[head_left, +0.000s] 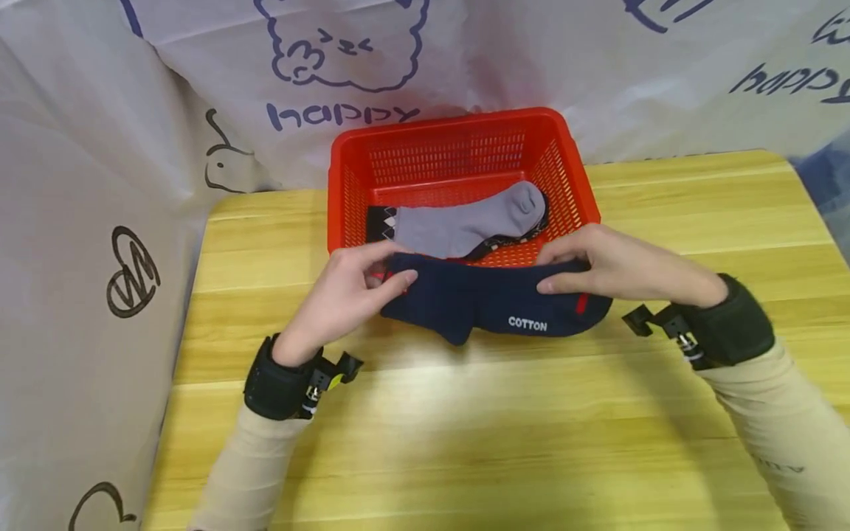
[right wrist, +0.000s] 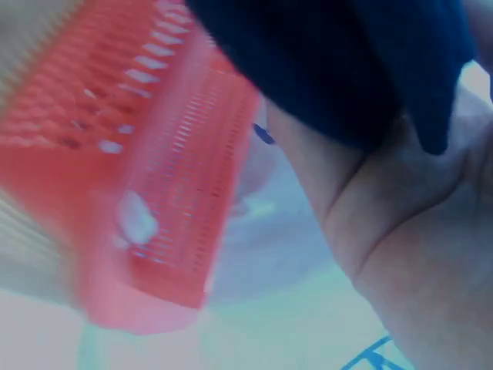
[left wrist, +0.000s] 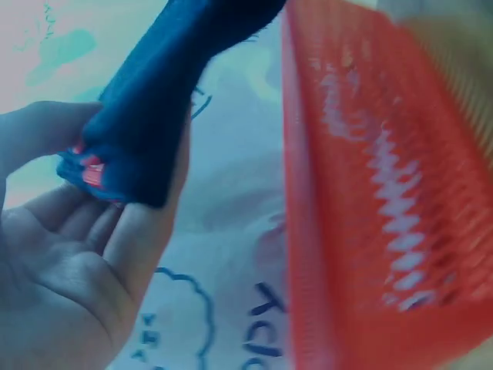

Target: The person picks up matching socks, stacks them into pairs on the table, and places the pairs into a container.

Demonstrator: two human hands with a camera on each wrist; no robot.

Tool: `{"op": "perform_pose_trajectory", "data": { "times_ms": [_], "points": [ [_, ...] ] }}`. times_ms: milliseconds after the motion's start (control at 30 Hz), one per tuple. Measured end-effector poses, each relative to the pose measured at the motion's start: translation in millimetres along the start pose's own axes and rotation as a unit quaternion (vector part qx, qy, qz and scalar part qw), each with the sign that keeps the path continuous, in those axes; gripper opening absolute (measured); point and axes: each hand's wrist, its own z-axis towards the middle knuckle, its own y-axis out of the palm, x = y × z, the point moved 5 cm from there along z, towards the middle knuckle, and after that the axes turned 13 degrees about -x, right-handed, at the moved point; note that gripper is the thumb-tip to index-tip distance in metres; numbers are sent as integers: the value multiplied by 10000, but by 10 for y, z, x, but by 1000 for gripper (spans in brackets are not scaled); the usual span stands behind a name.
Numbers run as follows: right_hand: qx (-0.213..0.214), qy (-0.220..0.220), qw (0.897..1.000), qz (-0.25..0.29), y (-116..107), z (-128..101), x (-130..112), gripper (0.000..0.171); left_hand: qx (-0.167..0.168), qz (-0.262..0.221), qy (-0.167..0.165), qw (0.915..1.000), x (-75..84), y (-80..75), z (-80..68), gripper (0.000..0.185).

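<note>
A navy sock (head_left: 491, 299) with red marks and the white word COTTON is stretched sideways between both hands, in front of the red basket's near wall. My left hand (head_left: 345, 295) pinches its left end between thumb and fingers; the left wrist view shows this end of the sock (left wrist: 146, 131) with small red patches. At the other end my right hand (head_left: 591, 265) pinches the top edge, thumb in front. In the right wrist view the dark sock (right wrist: 308, 69) covers the fingers. Inside the basket (head_left: 434, 129) lies a grey sock (head_left: 465, 221) with a black patterned cuff.
Under the basket is a light wooden table (head_left: 425, 442). White cloth (head_left: 505, 66) with drawn figures and lettering hangs behind it and along the left side. A black strap with a small camera sits on each wrist. Darker fabric shows beneath the grey sock.
</note>
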Motion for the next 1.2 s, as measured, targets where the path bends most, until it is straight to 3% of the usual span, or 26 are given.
{"op": "perform_pose_trajectory", "data": {
  "times_ms": [167,300,433,633,800,900,1200],
  "points": [
    [219,741,9970,61,-445,138,-14,18,-365,40,-266,9990,38,-352,271,29],
    [330,1161,9926,124,-701,388,83,23,-719,-48,-610,9955,-82,-563,596,28],
    [40,1355,9908,54,-847,672,253,26,-1093,343,-1025,9881,-226,-661,891,29],
    [-540,1870,9807,-211,-941,1017,516,31,-1627,1569,-1472,9629,-291,-625,1172,33],
    [-942,2154,9713,-371,-931,1211,694,31,-2002,1772,-1787,9469,-353,-506,1297,33],
    [-1046,2344,9661,-288,-917,1285,779,32,-2088,1849,-1893,9415,-409,-465,1346,34],
    [-665,2656,9605,-490,-855,1484,940,40,-2126,1503,-2488,9329,-661,-404,1416,36]
  ]
}}
